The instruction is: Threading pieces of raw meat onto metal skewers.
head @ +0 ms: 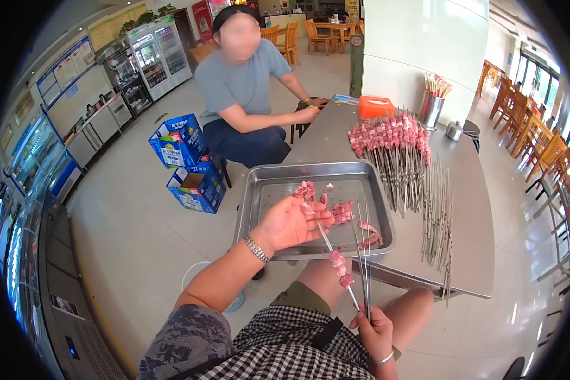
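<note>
My left hand, palm up, holds a small piece of raw meat between thumb and fingers. The tip of a metal skewer reaches its fingertips. A few chunks of raw meat are threaded partway along that skewer. Lower down, my right hand grips this skewer together with several bare metal skewers that fan upward. Beneath my left hand is a steel tray at the table's edge. In it lie a heap of cut meat, another clump and a longer strip.
On the steel table, loaded meat skewers are piled beside loose bare skewers. Behind them stand an orange tissue box, a metal skewer holder and a small lidded pot. A person sits opposite, near blue cartons.
</note>
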`<control>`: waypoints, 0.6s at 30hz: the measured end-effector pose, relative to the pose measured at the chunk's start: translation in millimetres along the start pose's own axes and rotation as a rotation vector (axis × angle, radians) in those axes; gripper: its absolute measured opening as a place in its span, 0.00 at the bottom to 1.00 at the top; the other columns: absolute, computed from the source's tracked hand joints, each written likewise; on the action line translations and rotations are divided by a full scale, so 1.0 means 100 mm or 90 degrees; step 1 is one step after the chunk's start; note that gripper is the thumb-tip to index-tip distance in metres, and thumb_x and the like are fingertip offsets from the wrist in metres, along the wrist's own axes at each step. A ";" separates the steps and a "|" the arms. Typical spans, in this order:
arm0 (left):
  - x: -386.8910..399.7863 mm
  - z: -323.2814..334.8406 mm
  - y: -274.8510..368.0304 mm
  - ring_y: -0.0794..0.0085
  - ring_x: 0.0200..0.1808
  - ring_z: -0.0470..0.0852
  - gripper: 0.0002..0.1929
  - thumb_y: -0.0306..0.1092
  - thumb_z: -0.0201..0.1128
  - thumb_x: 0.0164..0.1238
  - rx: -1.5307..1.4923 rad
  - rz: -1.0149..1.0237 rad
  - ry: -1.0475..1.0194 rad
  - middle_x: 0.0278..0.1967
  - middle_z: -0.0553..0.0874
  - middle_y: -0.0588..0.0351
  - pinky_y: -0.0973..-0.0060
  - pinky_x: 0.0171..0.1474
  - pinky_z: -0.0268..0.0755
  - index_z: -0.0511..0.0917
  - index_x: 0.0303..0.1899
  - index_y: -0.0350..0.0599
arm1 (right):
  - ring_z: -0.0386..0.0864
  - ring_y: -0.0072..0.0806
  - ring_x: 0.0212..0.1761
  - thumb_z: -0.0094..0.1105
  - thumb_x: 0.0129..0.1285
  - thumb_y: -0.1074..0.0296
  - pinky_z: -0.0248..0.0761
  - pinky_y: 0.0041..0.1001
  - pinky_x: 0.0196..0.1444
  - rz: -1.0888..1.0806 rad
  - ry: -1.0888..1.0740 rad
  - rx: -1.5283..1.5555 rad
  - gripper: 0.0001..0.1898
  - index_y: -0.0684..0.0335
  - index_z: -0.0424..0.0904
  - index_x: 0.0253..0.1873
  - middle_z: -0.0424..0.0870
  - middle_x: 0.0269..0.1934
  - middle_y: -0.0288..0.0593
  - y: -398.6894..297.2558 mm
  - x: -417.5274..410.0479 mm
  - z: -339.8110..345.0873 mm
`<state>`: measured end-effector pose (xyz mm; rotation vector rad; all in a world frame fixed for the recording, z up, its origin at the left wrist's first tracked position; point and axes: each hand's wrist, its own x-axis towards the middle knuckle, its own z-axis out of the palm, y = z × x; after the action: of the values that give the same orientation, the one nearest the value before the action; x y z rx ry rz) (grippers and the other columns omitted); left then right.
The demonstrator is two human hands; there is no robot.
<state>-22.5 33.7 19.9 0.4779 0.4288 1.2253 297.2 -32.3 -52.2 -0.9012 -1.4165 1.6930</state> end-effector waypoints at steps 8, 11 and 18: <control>0.04 0.21 -0.21 0.57 0.59 0.74 0.21 0.42 0.45 0.74 0.011 0.096 0.027 0.53 0.79 0.44 0.58 0.64 0.62 0.70 0.58 0.36 | 0.76 0.18 0.28 0.51 0.66 0.78 0.70 0.18 0.34 0.015 0.009 -0.015 0.11 0.71 0.76 0.51 0.79 0.26 0.37 -0.06 -0.01 0.00; 0.05 0.18 -0.25 0.57 0.59 0.75 0.21 0.46 0.44 0.75 -0.021 0.105 -0.007 0.52 0.80 0.44 0.59 0.64 0.63 0.73 0.55 0.37 | 0.75 0.18 0.27 0.50 0.66 0.78 0.66 0.16 0.30 0.002 0.013 -0.017 0.10 0.72 0.74 0.51 0.78 0.27 0.38 -0.05 0.00 -0.02; 0.08 0.15 -0.34 0.57 0.57 0.77 0.21 0.48 0.44 0.75 -0.052 0.111 -0.050 0.49 0.82 0.46 0.61 0.59 0.66 0.77 0.50 0.41 | 0.75 0.19 0.27 0.50 0.66 0.79 0.67 0.16 0.31 -0.008 0.013 -0.034 0.10 0.72 0.74 0.50 0.78 0.27 0.38 -0.06 0.02 -0.01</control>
<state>14.9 30.9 12.9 0.4997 0.2727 1.3813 297.9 -29.3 -46.5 -0.9335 -1.4568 1.6391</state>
